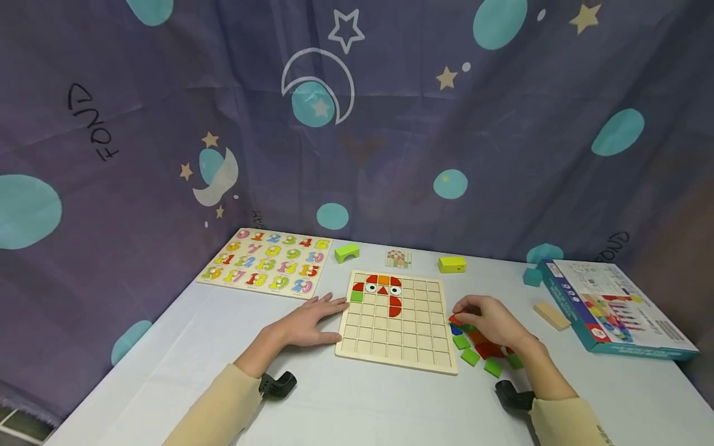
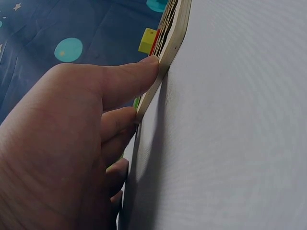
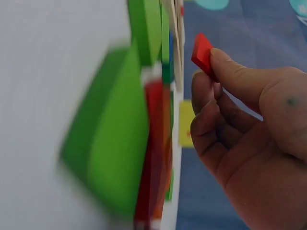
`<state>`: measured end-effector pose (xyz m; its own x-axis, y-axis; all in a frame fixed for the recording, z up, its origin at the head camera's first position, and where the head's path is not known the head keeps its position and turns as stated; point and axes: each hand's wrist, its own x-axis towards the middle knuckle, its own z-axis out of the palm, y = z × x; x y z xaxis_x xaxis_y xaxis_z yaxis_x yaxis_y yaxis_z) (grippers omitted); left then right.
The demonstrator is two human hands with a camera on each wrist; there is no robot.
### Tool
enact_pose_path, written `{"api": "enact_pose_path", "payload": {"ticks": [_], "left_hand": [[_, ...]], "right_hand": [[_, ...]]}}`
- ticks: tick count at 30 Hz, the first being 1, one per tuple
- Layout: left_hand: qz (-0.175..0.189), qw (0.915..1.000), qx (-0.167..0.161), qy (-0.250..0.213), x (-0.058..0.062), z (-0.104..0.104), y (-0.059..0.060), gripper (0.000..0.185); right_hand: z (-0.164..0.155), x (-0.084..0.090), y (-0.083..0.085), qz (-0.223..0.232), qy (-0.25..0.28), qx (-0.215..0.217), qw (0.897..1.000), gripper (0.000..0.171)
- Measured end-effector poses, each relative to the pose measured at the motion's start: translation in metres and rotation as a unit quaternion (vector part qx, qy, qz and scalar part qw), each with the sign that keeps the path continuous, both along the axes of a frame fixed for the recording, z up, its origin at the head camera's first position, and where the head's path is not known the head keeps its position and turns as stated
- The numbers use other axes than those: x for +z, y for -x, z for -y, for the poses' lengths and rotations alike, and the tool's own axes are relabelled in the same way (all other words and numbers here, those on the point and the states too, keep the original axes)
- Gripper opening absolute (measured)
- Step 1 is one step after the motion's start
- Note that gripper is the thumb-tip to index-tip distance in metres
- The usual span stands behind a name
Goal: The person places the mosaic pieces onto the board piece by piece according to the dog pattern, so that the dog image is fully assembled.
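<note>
A square wooden grid board (image 1: 385,341) lies on the white table. Its upper left part bears several red pieces, an orange tile (image 1: 383,280), a green tile (image 1: 356,297) and two eye tiles. My left hand (image 1: 304,322) lies at the board's left side, fingers extended, and the thumb and fingertips touch its edge in the left wrist view. Between thumb and index finger, my right hand (image 3: 259,110) pinches a red tile (image 3: 204,55), raised above the loose tiles right of the board. Among those are several green tiles (image 1: 470,357), red tiles (image 1: 489,350) and a blue one (image 1: 456,330).
A number puzzle (image 1: 262,261) lies at the back left. Behind the board are a green arch block (image 1: 347,253), a small pattern card (image 1: 398,258) and a yellow block (image 1: 452,265). To the right stand a teal block (image 1: 532,277), a plain wooden block (image 1: 552,316) and a flat box (image 1: 619,310).
</note>
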<state>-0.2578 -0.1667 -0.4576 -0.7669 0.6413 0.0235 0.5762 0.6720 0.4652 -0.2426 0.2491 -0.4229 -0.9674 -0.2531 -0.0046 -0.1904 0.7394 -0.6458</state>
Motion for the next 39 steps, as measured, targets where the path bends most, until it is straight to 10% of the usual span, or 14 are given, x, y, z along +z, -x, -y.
{"api": "enact_pose_path", "payload": {"ticks": [21, 39], "left_hand": [[-0.001, 1.0, 0.001, -0.001, -0.001, 0.001, 0.001, 0.071], [0.006, 1.0, 0.004, -0.004, 0.0, 0.0, 0.0, 0.078]], "right_hand": [[0.104, -0.002, 0.035, -0.026, 0.072, 0.084, 0.994, 0.009], [0.134, 0.007, 0.066, -0.008, 0.049, 0.095, 0.994, 0.006]]}}
